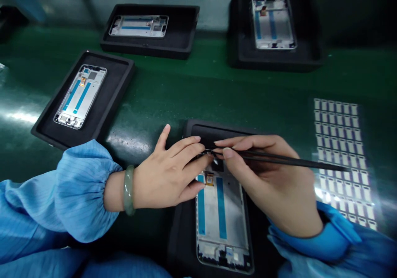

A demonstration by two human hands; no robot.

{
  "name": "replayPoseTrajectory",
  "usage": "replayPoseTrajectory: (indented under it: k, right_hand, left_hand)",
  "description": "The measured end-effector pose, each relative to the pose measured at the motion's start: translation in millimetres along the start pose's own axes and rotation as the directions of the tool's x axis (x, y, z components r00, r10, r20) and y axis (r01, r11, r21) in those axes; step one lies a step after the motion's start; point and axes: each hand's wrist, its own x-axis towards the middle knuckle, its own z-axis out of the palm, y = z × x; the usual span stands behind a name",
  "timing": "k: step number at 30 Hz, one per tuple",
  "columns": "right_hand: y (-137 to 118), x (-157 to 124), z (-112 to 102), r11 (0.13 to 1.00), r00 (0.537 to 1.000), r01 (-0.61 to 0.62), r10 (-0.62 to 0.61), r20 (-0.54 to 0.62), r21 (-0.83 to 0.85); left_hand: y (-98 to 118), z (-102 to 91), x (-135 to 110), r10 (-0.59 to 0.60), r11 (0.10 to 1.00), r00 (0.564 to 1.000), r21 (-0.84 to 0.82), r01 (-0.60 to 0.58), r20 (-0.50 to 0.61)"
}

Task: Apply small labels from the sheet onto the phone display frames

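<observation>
A phone frame (pixel 221 218) with two blue strips lies in a black tray (pixel 182 228) right in front of me. My right hand (pixel 273 183) is closed on black tweezers (pixel 288 159), whose tips meet the frame's top edge near a small orange part (pixel 209 180). My left hand (pixel 169 174) rests on the frame's upper left, fingers stretched out flat and pressing beside the tweezer tips. A green bangle (pixel 128 190) sits on my left wrist. Both arms wear blue sleeves.
Three more black trays with phone frames sit on the green belt: one at the left (pixel 119 92), one at the back centre (pixel 182 34), one at the back right (pixel 310 34). A sheet of several small white stickers (pixel 341 145) lies at the right.
</observation>
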Motion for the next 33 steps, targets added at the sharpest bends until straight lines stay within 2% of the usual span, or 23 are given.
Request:
replayPoseTrajectory:
  k: [4,9,14,22,29,33]
  right_hand:
    - [1.5,-0.6,-0.2,1.000,1.000,0.000,0.000,-0.006,0.025]
    - [0.3,-2.8,1.2,0.995,0.999,0.054,-0.054,-0.005,-0.080]
    - [-3.2,-4.8,1.5,0.997,0.998,0.024,-0.027,-0.049,-0.075]
    - [-1.8,-4.2,0.5,0.995,0.998,0.031,-0.036,-0.051,-0.099]
    - [-3.6,-2.9,-3.2,0.986,0.999,0.030,-0.032,-0.011,-0.162]
    - [-4.8,0.4,-6.4,0.971,0.998,0.069,-0.065,0.026,-0.231]
  left_hand:
    - [-0.3,0.1,-0.1,-0.002,1.000,1.000,-0.002,0.002,-0.008]
    - [-0.7,1.1,0.1,0.006,1.000,1.000,-0.001,-0.006,-0.027]
    - [-0.4,1.5,0.1,0.006,1.000,1.000,0.000,-0.006,-0.028]
    - [-0.9,3.4,0.0,0.005,1.000,0.999,0.012,-0.005,-0.039]
    - [-1.4,4.9,0.1,0.007,1.000,0.999,0.005,-0.007,-0.051]
    - [-1.5,4.8,-0.1,0.008,1.000,0.999,-0.008,-0.008,-0.053]
